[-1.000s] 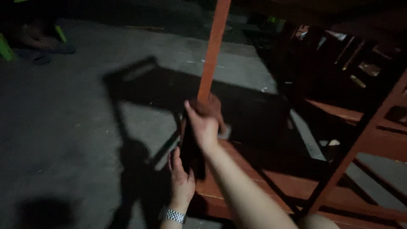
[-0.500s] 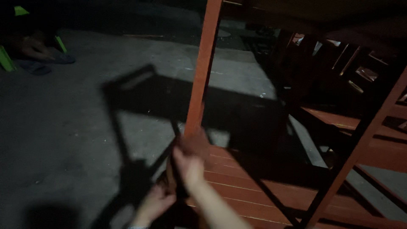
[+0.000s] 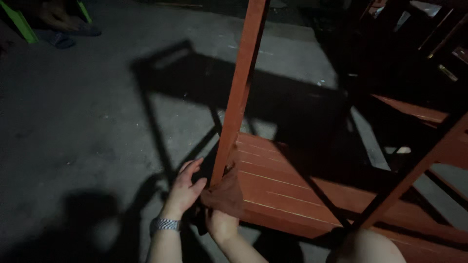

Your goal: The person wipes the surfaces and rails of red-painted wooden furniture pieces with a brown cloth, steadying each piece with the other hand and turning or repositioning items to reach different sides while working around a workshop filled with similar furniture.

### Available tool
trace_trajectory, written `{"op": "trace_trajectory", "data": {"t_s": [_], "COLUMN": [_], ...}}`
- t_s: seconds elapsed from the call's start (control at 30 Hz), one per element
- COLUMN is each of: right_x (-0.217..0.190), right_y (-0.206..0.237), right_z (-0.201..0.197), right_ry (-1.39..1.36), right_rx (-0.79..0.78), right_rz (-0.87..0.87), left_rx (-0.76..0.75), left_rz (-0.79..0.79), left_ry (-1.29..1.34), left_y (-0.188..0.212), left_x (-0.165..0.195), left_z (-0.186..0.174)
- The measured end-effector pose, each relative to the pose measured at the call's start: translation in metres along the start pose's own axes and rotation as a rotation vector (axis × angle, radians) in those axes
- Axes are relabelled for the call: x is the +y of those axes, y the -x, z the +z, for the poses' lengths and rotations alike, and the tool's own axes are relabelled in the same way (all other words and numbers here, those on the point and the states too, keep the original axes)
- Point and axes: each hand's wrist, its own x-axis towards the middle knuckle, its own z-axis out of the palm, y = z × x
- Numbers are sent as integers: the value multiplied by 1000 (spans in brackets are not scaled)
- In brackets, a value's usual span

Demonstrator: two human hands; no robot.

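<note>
The right hand clenches a brown crumpled cloth against the foot of a reddish-orange wooden post, at the corner of the slatted wooden shelf. The left hand, fingers released and spread, rests beside the post above the grey concrete floor.

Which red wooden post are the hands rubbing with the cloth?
The lit upright post at the slatted shelf's front left corner. The brown cloth wraps its foot; the slanted post on the right is untouched.
</note>
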Motion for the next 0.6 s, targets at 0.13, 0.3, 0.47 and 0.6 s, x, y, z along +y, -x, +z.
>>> {"op": "trace_trajectory", "data": {"t_s": [0.13,0.3,0.47,0.6], "right_x": [9,24,4,-3], "right_y": [-10,-63,-93,-131], "right_z": [-32,-51,-12,10], "right_ry": [-113,-384,-905,-1318], "right_rx": [61,226,24,18], "right_rz": [-34,-148,142,331], "left_rx": [45,71,-140,334], "left_rz": [-59,-177,-404,-589], "left_ry": [407,19,-261,253], "left_y": [-1,13,-27,-58], "left_x": [-26,-58,-53,-13], "left_z": [17,63,42,23]}}
